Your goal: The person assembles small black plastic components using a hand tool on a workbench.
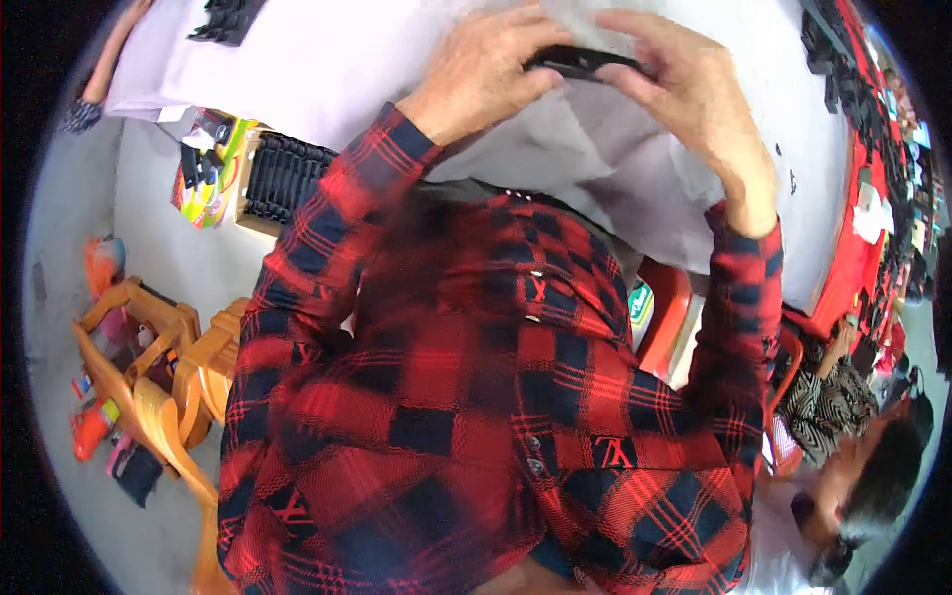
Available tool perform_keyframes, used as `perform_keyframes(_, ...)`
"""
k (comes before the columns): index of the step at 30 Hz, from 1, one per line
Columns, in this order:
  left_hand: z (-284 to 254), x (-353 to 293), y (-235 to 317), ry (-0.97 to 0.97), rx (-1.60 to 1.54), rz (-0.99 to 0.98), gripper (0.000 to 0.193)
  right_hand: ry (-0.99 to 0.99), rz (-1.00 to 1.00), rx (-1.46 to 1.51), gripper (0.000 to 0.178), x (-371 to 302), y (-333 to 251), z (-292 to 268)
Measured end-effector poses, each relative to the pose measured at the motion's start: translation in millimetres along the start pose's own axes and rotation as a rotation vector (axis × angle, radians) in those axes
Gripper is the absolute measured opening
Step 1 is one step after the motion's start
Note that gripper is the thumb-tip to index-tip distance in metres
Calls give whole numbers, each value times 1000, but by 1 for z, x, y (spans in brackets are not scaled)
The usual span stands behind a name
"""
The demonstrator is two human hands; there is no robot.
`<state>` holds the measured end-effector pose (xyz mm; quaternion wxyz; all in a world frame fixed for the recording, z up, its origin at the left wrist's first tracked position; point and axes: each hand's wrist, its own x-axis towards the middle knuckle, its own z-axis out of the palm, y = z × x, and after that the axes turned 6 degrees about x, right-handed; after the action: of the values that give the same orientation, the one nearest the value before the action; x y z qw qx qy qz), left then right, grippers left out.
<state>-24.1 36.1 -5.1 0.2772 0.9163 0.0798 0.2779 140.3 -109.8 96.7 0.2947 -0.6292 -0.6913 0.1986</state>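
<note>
Both hands hold a long, narrow black part (pixel 583 63) above the pale cloth-like surface at the top of the view. Its exact kind cannot be made out. My left hand (pixel 486 77) pinches its left end between thumb and fingers. At the other end, my right hand (pixel 689 87) has its thumb below the part and its fingers curled over from above, slightly blurred. Grey cloth (pixel 545 139) lies beneath the hands and drapes toward my lap.
Left of me, a carton (pixel 260 226) holds rows of black parts beside a colourful bag (pixel 203 183). Further left stands a wooden chair (pixel 159 407). More black parts (pixel 226 20) lie at the upper left. At right, a person (pixel 863 476) sits near a red-edged table (pixel 838 288).
</note>
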Motion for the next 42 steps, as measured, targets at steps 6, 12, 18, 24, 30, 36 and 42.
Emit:
perform_keyframes(6, -21, -15, 7, 4, -13, -31, 36, 504, 434, -262, 22, -41, 12, -22)
perform_keyframes(12, -64, -52, -7, 92, -31, -226, 39, 439, 570, -261, 36, -66, 73, -3)
perform_keyframes(18, -114, -78, -24, 409, 255, -355, 34, 496, 568, -470, 48, -67, 98, 23)
perform_keyframes(24, -121, -78, -75, 569, 612, -527, 37, 529, 575, -574, 39, -63, 96, 32)
perform_keyframes(30, -112, -65, -107, 591, 815, -532, 37, 505, 578, -577, 40, -67, 100, 32)
perform_keyframes(36, -107, -63, -129, 579, 810, -548, 50, 543, 507, -560, 36, -68, 103, 33)
perform_keyframes(42, -108, -58, -136, 667, 785, -577, 69, 550, 472, -554, 37, -68, 105, 33)
